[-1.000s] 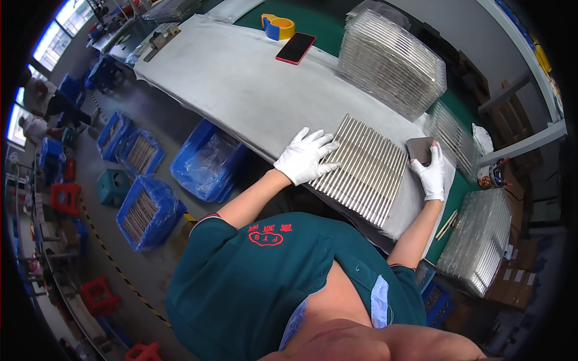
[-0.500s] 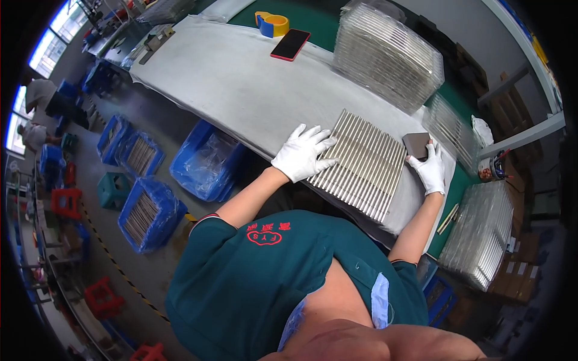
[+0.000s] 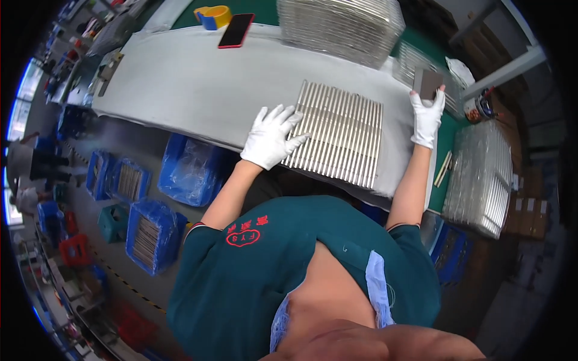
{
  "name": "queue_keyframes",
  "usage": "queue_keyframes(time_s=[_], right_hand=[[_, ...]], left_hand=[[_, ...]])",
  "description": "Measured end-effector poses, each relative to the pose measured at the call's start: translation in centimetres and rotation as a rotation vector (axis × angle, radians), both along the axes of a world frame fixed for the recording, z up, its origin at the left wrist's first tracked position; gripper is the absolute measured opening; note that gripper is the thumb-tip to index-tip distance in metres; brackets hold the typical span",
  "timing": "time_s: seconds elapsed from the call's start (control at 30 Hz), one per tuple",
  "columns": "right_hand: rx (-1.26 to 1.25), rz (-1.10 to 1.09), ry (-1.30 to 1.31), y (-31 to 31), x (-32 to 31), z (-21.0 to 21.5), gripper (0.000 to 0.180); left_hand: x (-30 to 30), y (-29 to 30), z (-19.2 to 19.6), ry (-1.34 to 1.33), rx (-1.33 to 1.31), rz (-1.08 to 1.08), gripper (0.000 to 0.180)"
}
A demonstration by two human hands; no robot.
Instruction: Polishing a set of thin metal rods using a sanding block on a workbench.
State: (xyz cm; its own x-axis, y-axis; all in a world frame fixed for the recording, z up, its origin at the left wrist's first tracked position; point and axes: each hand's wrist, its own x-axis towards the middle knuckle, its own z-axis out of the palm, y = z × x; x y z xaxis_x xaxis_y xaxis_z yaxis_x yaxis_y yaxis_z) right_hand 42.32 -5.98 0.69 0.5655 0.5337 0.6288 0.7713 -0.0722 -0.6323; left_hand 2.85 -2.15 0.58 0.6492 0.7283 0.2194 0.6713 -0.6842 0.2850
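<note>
A row of slim silver metal rods point(image 3: 340, 135) lies side by side on the white-covered table. My left hand point(image 3: 271, 137), in a white glove, rests at the row's left edge with fingers spread, the fingertips touching the outer rods. Off to the far right of the row, my gloved right hand point(image 3: 427, 120) grips a flat grey-brown block point(image 3: 428, 83) between thumb and fingers. Bare fingertips poke out of that glove. The block is near a clear plastic tray point(image 3: 409, 63), and whether it touches the tray I cannot tell.
Stacked clear trays point(image 3: 340, 30) stand at the back, with another stack point(image 3: 478, 177) at the right. A phone point(image 3: 236, 31) and a yellow-blue tape dispenser point(image 3: 214, 17) lie at the far edge. A pen cup point(image 3: 478, 108) stands right. Blue crates point(image 3: 153, 234) sit on the floor left.
My right hand has carried the block away from the rods, farther out and to the right. My left hand stays at the rods' left edge. The whole view has shifted with my head.
</note>
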Motion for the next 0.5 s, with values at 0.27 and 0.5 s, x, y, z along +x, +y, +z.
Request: queue_keyframes(time_s=[0.27, 0.5], right_hand=[[0.512, 0.162, 0.708, 0.6, -1.2, 1.9, 0.091], [0.569, 0.059, 0.613, -0.2, 0.2, 1.4, 0.086]], left_hand=[[-0.3, 0.5, -0.4, 0.019, 0.059, 0.006, 0.057], [-0.2, 0.5, -0.7, 0.019, 0.062, -0.011, 0.056]])
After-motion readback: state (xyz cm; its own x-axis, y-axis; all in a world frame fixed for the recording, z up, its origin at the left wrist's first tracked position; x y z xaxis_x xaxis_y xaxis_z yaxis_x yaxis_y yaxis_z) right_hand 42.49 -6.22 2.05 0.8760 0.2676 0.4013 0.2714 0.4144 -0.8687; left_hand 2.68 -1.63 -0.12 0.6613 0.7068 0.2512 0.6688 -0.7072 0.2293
